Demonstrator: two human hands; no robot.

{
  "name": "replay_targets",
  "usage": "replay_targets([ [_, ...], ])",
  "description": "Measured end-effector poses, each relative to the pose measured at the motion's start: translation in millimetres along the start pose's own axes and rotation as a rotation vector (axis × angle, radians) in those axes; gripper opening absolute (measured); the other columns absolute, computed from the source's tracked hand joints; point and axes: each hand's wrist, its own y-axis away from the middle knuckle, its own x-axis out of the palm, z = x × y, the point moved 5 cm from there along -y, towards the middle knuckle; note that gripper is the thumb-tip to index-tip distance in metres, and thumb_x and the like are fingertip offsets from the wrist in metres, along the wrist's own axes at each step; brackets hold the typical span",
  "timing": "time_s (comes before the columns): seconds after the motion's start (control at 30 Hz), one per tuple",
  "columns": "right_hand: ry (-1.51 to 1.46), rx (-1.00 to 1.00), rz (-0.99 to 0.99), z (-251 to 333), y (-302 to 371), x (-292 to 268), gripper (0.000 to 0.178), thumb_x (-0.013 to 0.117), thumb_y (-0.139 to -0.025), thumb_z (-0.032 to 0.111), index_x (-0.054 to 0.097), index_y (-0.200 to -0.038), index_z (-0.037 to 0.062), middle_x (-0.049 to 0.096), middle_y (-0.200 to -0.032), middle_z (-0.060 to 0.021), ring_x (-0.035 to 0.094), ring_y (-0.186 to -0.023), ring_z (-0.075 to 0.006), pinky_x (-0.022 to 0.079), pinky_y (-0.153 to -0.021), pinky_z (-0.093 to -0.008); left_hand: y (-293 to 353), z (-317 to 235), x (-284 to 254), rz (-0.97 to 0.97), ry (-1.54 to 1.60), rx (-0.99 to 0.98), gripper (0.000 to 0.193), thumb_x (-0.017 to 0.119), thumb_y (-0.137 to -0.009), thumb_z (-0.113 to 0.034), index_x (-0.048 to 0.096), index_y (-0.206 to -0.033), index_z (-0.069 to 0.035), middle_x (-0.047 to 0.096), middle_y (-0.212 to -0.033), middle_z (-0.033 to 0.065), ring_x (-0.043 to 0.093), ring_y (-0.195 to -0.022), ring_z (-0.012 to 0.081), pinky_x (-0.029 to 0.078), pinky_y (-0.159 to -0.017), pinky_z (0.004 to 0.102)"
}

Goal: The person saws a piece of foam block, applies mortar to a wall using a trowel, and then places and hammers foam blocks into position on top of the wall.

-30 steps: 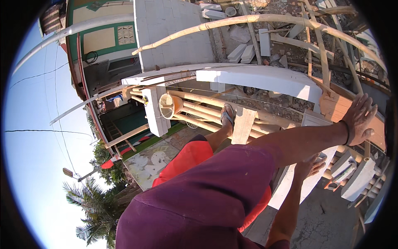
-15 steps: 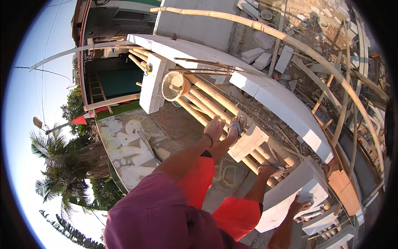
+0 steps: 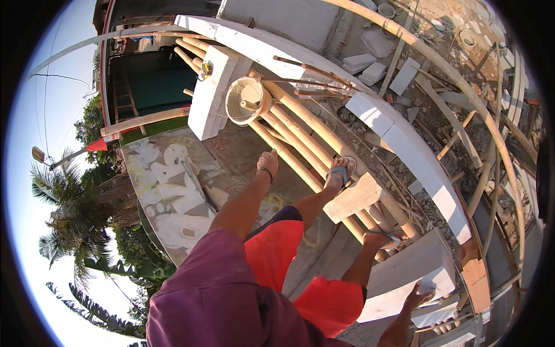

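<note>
My left hand [image 3: 266, 162], with a dark band at the wrist, hangs curled closed beside the bamboo poles [image 3: 298, 136], and nothing shows in it. My right hand [image 3: 417, 296] is at the end of a large white block [image 3: 399, 272] at the lower right. Its fingers are bent round a small pale piece [image 3: 426, 286] that I cannot make out clearly. Beyond my left hand, a bucket [image 3: 248, 99] with grey mortar and a handle sticking out stands on the poles. My sandalled feet [image 3: 337, 173] are on the poles, either side of a pale wooden block [image 3: 354, 197].
A curved white block wall [image 3: 404, 136] runs along the right of the poles. White blocks [image 3: 215, 89] carry a yellow tape measure [image 3: 204, 71]. Rubble [image 3: 462, 75] and bamboo scaffolding [image 3: 428, 49] lie beyond. Below the poles is a paint-stained surface [image 3: 167, 191].
My left hand has drawn back to the left, away from my foot and the poles. My right hand stays at the block's end. The view has shifted slightly.
</note>
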Motion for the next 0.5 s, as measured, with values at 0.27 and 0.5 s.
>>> replay_targets([
  [0.27,-0.085,0.140,0.238,29,10,10,0.092,0.053,-0.095,0.064,0.028,-0.155,-0.0022,0.035,-0.153,-0.0328,0.039,-0.140,-0.0472,0.035,-0.116,-0.0513,-189,81,-58,-0.068,0.682,-0.393,0.044,0.050,-0.097,-0.056,0.051,-0.087,-0.013,0.042,-0.060,0.0011,0.041,-0.045,0.0186,0.032,-0.046,0.0390],
  [0.5,0.064,-0.021,0.346,92,17,9,0.040,0.054,-0.100,0.032,0.067,-0.092,-0.0051,0.070,-0.087,-0.0237,0.067,-0.081,-0.0397,0.052,-0.077,-0.0484,-267,76,-73,-0.174,0.980,-0.651,0.066,0.052,-0.096,-0.059,0.044,-0.146,-0.018,0.051,-0.139,0.0158,0.057,-0.117,0.0366,0.045,-0.096,0.0564],
])
